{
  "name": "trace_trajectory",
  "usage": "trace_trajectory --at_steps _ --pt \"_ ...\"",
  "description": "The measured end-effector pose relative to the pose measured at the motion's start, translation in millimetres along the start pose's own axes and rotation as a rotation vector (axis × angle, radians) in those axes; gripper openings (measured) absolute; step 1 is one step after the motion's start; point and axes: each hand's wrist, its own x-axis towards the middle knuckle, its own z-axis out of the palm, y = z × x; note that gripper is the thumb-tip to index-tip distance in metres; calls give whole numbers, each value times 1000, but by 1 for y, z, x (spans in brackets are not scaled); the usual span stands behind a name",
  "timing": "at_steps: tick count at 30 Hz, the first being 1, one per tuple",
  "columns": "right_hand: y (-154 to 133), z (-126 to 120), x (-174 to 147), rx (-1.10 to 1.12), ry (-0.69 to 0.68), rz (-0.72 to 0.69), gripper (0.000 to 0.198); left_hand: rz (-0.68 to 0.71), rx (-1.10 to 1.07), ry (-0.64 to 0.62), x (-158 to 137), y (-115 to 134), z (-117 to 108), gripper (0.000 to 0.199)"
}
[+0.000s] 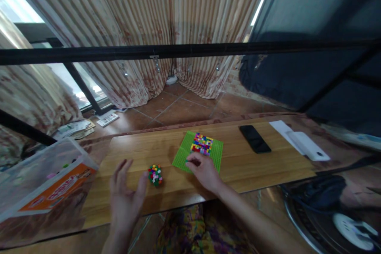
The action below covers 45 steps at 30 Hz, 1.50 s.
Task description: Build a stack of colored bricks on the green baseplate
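A green baseplate (182,154) lies on the wooden table, with a patch of many-coloured toy bricks (203,143) set close together on its far middle part. Over the near part of the plate is my right hand (205,170), thumb and index finger pinched together. A tiny dark green spot at those fingertips looks like a toy brick, mostly hidden. My left hand (126,190) is held above the table with fingers apart, slightly blurred, nothing in it. Just right of its thumb sits a small heap of loose toy bricks (155,175) in mixed colours.
At the left stands a clear plastic box (64,156) with an orange label. A black phone (255,139) lies right of the plate, and a white box (311,146) sits at the table's right end. A black metal bar (190,50) crosses beyond the table.
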Motion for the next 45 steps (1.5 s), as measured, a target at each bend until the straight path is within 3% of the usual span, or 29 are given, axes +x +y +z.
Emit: trace_trajectory --at_steps 5,9,14,22,45 --pt "14 -52 23 13 229 49 14 22 144 -124 -14 -4 63 54" --pt "32 -71 53 -169 292 43 18 55 190 -159 -22 -8 87 45" --pt "46 -69 80 -321 274 9 17 97 179 -177 -24 -5 87 36" --pt "47 -58 92 -335 214 27 12 65 160 -196 -23 -3 84 36" --pt "59 -65 103 -121 128 127 24 22 153 -230 -23 4 83 38"
